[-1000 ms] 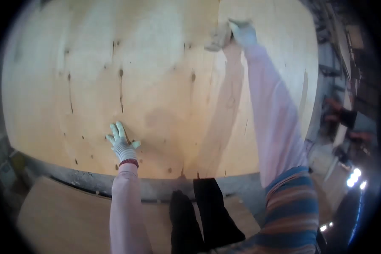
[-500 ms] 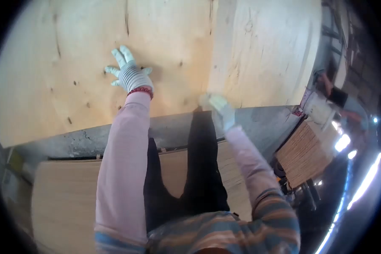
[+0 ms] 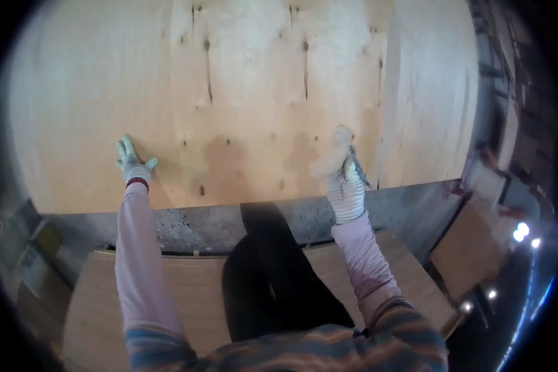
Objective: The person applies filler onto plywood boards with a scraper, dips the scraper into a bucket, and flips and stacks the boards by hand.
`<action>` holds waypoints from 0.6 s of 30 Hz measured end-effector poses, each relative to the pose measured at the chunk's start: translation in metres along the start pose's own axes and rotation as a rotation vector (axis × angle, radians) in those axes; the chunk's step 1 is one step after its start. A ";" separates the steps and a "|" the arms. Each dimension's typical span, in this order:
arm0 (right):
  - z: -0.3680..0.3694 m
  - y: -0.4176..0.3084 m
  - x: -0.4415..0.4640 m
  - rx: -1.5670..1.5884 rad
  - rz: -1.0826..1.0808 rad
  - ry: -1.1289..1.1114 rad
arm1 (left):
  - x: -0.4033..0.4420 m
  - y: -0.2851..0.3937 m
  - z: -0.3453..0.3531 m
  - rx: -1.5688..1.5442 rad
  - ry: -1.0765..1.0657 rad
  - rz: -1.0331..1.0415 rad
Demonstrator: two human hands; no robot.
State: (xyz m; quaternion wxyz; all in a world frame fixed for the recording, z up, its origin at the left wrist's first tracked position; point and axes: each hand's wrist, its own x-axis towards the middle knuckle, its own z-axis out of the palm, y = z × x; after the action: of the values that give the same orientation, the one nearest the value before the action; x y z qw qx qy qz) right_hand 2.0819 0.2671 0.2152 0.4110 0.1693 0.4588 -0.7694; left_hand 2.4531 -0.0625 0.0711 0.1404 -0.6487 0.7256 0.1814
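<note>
A large sheet of plywood (image 3: 248,161) with dark knots and streaks spans the view in front of me. My left hand (image 3: 132,160), in a pale glove with a red bracelet at the wrist, lies on its near left part with the fingers spread. Over the near right part is my right hand (image 3: 346,180), in a striped glove. Motion blurs its fingers, and a dark grey patch shows along its side; whether that is dirt on the glove or a held thing, I cannot tell.
Below the sheet's near edge runs a rough grey surface (image 3: 192,229). Wooden boards (image 3: 195,279) lie lower down around my legs. A brown panel (image 3: 468,251) leans at the right, near a partly visible, blurred person (image 3: 514,198).
My left hand has shifted left and nearer to me on the sheet. My right hand has moved right from the sheet's edge and turned. The view has shifted, and my legs have changed position.
</note>
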 end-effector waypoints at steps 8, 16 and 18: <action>-0.043 -0.060 -0.051 -0.155 -0.209 0.159 | -0.001 -0.032 -0.004 0.097 0.099 0.238; -0.223 -0.071 0.017 -0.774 -0.290 0.440 | 0.048 -0.060 0.022 -1.003 -0.067 -0.225; -0.191 -0.107 0.048 -1.294 -0.475 0.392 | 0.055 -0.053 0.010 -1.104 -0.119 -0.278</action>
State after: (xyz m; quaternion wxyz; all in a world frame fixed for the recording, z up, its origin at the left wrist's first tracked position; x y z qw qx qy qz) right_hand 1.9467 0.4319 0.1454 0.1605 -0.0779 0.9128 -0.3673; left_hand 2.4993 -0.1116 0.0339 -0.1561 -0.7038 0.4220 0.5498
